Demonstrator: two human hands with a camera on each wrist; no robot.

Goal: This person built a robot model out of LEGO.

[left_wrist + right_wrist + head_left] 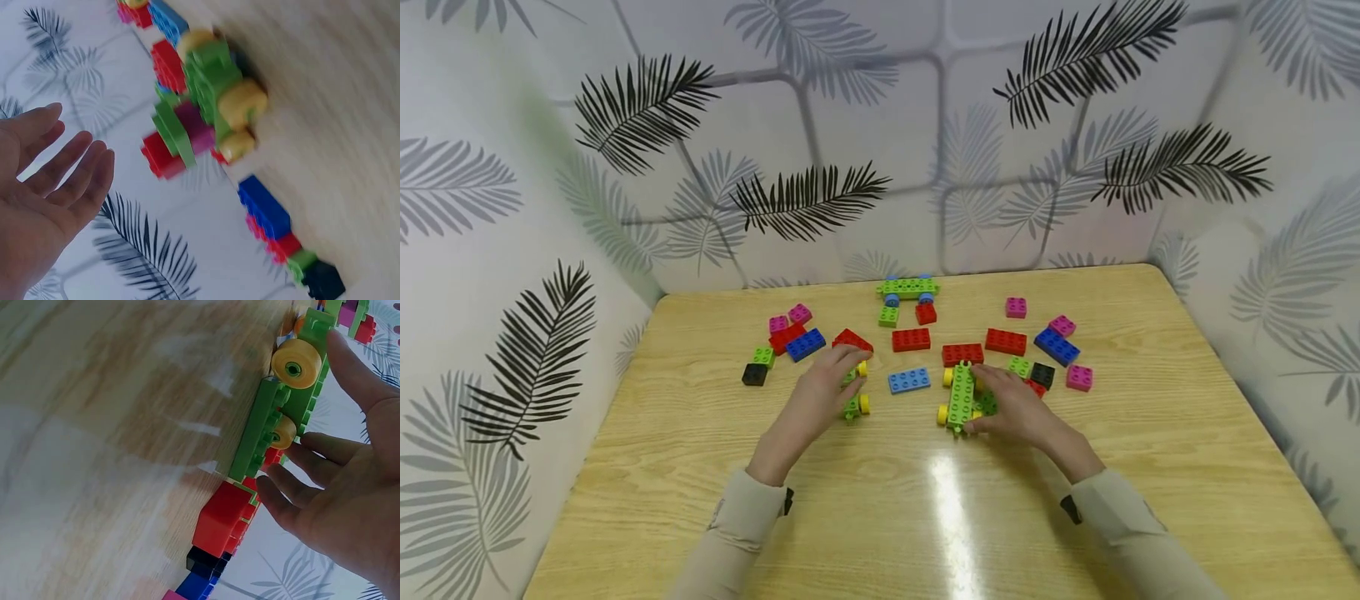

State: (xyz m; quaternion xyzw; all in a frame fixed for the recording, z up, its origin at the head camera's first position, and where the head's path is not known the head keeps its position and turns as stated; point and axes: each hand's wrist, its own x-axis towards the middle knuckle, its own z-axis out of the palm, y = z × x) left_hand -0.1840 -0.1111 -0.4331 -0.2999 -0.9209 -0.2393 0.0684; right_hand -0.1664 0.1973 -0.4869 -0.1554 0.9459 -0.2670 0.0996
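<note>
My left hand [818, 388] is over a green wheeled base [852, 408] with yellow wheels, partly covering it. In the left wrist view its fingers are loosely spread, apart from the base; red, green and magenta bricks [201, 128] are stacked at the base. My right hand [1017, 406] grips another green wheeled base [961, 396] with yellow wheels, thumb at the near end and fingers toward the far end. A long green brick [255, 434] lies beside that base. Between the hands lies a light blue brick [909, 381].
A green base with blue wheels [909, 288] stands at the table's back. Red bricks [911, 339] form a row before it. Blue bricks [806, 344], black bricks [755, 374] and pink bricks [1079, 377] lie on both sides. The patterned wall borders the wooden table [880, 517].
</note>
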